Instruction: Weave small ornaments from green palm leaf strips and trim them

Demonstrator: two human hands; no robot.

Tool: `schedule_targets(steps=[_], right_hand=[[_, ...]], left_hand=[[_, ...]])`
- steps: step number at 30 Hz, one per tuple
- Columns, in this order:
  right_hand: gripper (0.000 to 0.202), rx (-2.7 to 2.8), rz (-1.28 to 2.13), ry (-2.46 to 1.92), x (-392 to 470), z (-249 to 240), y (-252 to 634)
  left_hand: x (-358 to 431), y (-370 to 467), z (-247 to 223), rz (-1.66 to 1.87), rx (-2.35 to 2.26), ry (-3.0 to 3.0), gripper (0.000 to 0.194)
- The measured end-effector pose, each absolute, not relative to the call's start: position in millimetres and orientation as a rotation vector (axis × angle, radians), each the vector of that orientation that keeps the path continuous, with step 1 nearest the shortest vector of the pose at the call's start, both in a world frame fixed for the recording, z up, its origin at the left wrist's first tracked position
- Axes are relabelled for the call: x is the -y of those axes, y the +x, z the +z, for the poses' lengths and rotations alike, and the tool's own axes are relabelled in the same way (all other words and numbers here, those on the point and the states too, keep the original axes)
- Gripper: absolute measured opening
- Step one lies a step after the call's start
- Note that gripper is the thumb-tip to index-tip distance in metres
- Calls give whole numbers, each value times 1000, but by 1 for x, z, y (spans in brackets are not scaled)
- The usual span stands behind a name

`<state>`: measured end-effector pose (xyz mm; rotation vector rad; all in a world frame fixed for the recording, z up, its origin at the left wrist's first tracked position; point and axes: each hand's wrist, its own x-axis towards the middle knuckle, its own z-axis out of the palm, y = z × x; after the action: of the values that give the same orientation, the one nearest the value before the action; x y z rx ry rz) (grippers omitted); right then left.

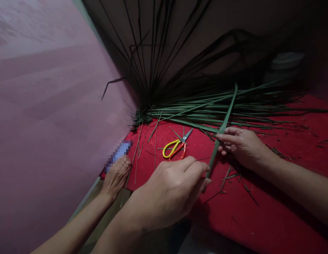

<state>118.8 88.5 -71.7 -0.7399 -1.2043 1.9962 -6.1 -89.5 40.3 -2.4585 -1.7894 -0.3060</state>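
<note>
A long, narrow green leaf rises at a slant in front of me, its pointed tip uppermost. My left hand pinches its lower end between thumb and fingers. Farther up, my right hand grips the same leaf, thumb and fingertips closed around it. Just beyond my left hand lies a pair of scissors with one yellow and one red handle, blades pointing away to the right. Behind the scissors, a spread of long green leaves lies across the red tabletop.
Another person's hand at the left holds a blue item, blurred by pixelation. More leaves stand upright against the dark wall. A pink surface borders the left side. Leaf scraps litter the table, and a pale container stands at the back right.
</note>
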Motion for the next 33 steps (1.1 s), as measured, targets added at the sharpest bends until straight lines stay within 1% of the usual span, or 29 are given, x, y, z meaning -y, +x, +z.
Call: schedule_targets(steps=[2,4,7,9,11,12,15,23,28,33], right_hand=[[27,1205,2001,-744,-88,-71,120],[27,1202,2008,-743,-87,-69,121],[25,1175,2001,-752,-85,-66,121],[25,1145,1995,-774,-84,-64,120],[26,1120,1991,-792,-84,-63,119],[27,1119,1991,-793,-84,-62,118],[27,1142,1988,-781,-84,-63,116],[24,1250,1942,-806,-83,-67,117],[26,1271,1936,-861,-81,-65,118],[22,1305,1931,-915,-78,-60,120]], left_hand=[[70,-5,42,-271,1732,-2547,21],[43,-5,39,-386,1650,-2622,22],[0,-15,28,-896,1587,-2511,16],[-22,-32,19,-1178,1716,-2346,17],[-36,-54,11,-1334,1877,-2138,18],[-41,-66,6,-1335,1952,-2077,19],[-45,-94,-10,-1188,2117,-1999,20],[-56,-103,-57,-923,2129,-2126,15],[-60,-105,-66,-882,2126,-2150,15],[-58,-106,-68,-880,2111,-2159,17]])
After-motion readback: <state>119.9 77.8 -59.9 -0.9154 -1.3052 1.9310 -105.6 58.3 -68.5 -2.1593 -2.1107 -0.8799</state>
